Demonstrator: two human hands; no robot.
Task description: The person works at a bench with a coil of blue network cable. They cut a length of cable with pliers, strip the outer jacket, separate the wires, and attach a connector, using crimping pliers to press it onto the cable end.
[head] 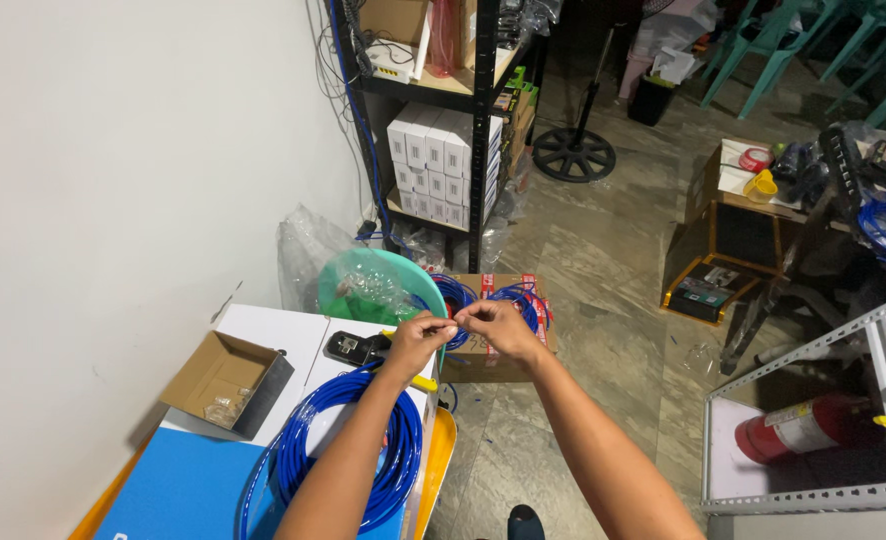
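Note:
My left hand (420, 336) and my right hand (498, 325) meet fingertip to fingertip in front of me, pinching the end of a thin blue cable (455, 325). What sits at the very tip is too small to make out. A large coil of the same blue cable (393, 455) lies on the white table (263, 335) under my left forearm. A black crimping tool with a yellow handle (355, 349) rests on the table just left of my left hand.
An open small cardboard box (225, 378) stands at the table's left. A green plastic basin (363, 285) and a carton holding more blue cable (493, 300) lie beyond my hands. Black shelving with white boxes (433, 150) is behind, a red fire extinguisher (798, 428) at right.

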